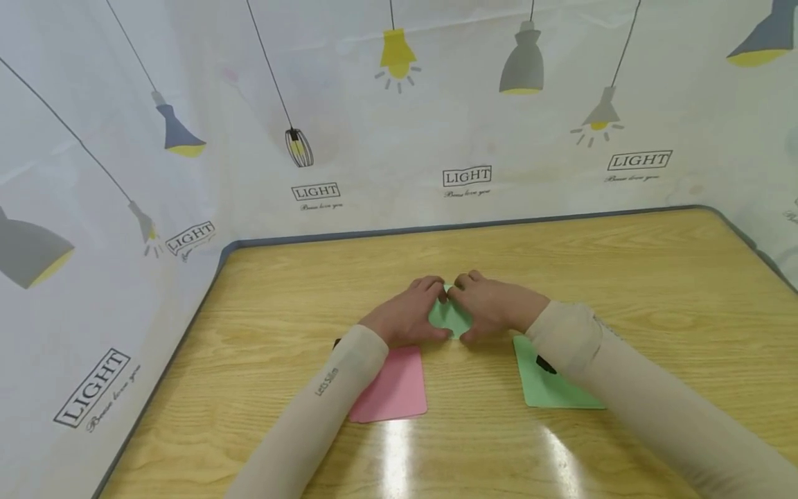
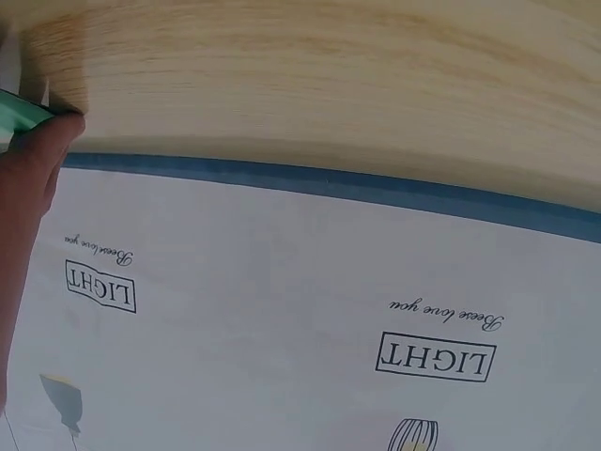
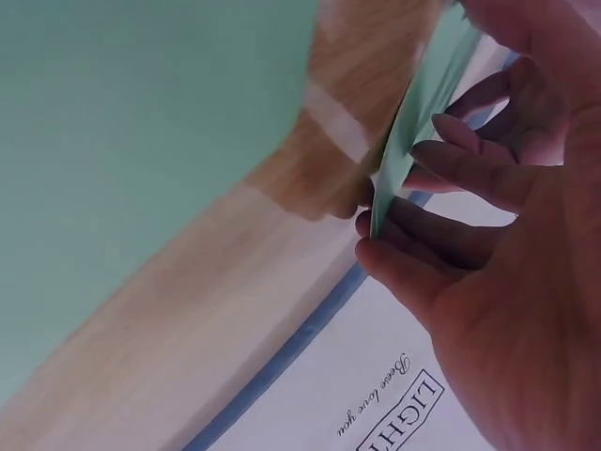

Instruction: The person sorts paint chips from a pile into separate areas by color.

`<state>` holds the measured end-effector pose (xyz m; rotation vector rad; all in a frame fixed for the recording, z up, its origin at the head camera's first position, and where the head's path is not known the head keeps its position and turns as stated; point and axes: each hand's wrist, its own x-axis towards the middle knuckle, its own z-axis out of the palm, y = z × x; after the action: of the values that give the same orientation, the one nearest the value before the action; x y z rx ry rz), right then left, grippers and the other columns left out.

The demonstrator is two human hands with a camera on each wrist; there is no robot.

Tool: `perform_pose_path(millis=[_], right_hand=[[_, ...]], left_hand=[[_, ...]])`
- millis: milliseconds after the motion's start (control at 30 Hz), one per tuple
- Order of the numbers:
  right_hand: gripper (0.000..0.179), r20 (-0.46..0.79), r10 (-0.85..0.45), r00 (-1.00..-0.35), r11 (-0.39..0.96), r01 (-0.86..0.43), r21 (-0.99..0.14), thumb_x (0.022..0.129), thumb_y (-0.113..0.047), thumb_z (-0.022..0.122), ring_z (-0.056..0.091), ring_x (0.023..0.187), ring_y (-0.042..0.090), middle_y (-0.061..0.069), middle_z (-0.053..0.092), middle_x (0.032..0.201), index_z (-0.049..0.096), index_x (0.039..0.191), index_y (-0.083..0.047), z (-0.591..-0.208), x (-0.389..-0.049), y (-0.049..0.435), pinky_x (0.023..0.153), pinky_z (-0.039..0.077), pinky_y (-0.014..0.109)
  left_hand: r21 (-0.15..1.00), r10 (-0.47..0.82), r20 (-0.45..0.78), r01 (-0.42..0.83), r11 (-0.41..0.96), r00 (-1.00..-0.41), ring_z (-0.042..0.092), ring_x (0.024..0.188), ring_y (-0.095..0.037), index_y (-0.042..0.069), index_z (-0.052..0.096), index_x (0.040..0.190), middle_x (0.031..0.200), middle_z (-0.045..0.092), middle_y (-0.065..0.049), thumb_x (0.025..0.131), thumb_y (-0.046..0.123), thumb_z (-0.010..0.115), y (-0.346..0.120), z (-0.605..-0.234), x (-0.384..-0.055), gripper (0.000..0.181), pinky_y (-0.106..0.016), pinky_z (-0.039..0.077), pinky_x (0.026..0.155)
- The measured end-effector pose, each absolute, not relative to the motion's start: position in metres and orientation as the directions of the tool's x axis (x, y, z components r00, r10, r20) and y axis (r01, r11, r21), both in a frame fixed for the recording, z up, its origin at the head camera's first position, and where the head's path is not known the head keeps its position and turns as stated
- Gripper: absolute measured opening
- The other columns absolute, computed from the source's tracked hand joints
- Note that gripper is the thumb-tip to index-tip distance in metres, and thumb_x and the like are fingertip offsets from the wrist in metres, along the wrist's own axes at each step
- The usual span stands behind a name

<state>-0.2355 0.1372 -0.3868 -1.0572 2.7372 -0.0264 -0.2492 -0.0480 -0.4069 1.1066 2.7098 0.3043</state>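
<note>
A small green paper card (image 1: 450, 320) is held between both hands near the middle of the wooden table. My left hand (image 1: 408, 312) grips its left side, fingers at the far edge and thumb at the near edge. From the right, my right hand (image 1: 495, 305) grips the opposite side the same way. In the right wrist view the card (image 3: 406, 155) is seen nearly edge-on, tilted, with fingertips along it. Only part of the left hand (image 2: 33, 164) and a corner of the card (image 2: 19, 115) show in the left wrist view.
Pink cards (image 1: 399, 388) lie partly under the left forearm, and a green card or stack (image 1: 551, 389) lies under the right one. Small dark objects peek out by both sleeves, mostly hidden. A lamp-printed white sheet (image 1: 386, 132) stands along the table's (image 1: 299, 277) back and sides.
</note>
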Motion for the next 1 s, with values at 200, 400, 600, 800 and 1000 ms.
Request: perform_pose_path(millis=[200,400,600,800,1000], right_hand=[[0.076,-0.171,-0.668,-0.724,0.738,-0.674,-0.027,0.07,-0.05,0.062,0.038,0.107,0.03,0.017,0.043,0.12,0.044,0.124,0.0,-0.3889,-0.2327,0.1371,0.087,0.04,0.038],[0.066,-0.119,-0.679,-0.724,0.732,-0.681,-0.037,0.072,-0.045,0.062,0.04,0.105,0.03,0.017,0.045,0.116,0.048,0.118,0.001,-0.3876,-0.2327,0.1415,0.086,0.041,0.037],[0.077,-0.128,-0.676,-0.726,0.737,-0.662,-0.135,0.07,-0.049,0.066,0.038,0.109,0.031,0.017,0.041,0.12,0.044,0.125,-0.001,-0.3863,-0.2297,0.1426,0.089,0.039,0.038],[0.076,-0.137,-0.677,-0.723,0.736,-0.663,-0.136,0.07,-0.047,0.069,0.039,0.106,0.029,0.016,0.041,0.119,0.043,0.125,-0.001,-0.3841,-0.2269,0.1388,0.087,0.041,0.037],[0.072,-0.113,-0.674,-0.73,0.738,-0.673,-0.049,0.067,-0.048,0.067,0.042,0.099,0.028,0.018,0.044,0.114,0.048,0.116,0.0,-0.3887,-0.2267,0.1351,0.081,0.043,0.035]], left_hand=[[0.297,0.712,-0.116,0.659,0.691,-0.693,0.024,0.126,-0.018,0.018,0.042,0.115,0.139,0.024,-0.003,0.072,0.057,0.061,-0.0475,-0.4084,-0.2469,0.061,-0.028,0.03,0.098],[0.293,0.723,-0.098,0.675,0.677,-0.684,0.028,0.122,-0.016,0.018,0.042,0.114,0.134,0.029,-0.001,0.072,0.054,0.064,-0.0454,-0.4058,-0.2463,0.06,-0.027,0.031,0.097],[0.281,0.734,-0.081,0.691,0.666,-0.674,0.038,0.104,-0.01,0.016,0.044,0.112,0.12,0.036,0.002,0.073,0.052,0.064,-0.0455,-0.4032,-0.2453,0.057,-0.023,0.036,0.09],[0.294,0.723,-0.085,0.676,0.676,-0.686,0.04,0.096,-0.005,0.016,0.044,0.112,0.115,0.036,0.006,0.073,0.052,0.064,-0.048,-0.4055,-0.2461,0.056,-0.019,0.037,0.086],[0.321,0.732,-0.102,0.674,0.666,-0.674,0.031,0.121,-0.017,0.015,0.045,0.112,0.134,0.03,-0.005,0.071,0.052,0.066,-0.0475,-0.4065,-0.2444,0.059,-0.025,0.032,0.096]])
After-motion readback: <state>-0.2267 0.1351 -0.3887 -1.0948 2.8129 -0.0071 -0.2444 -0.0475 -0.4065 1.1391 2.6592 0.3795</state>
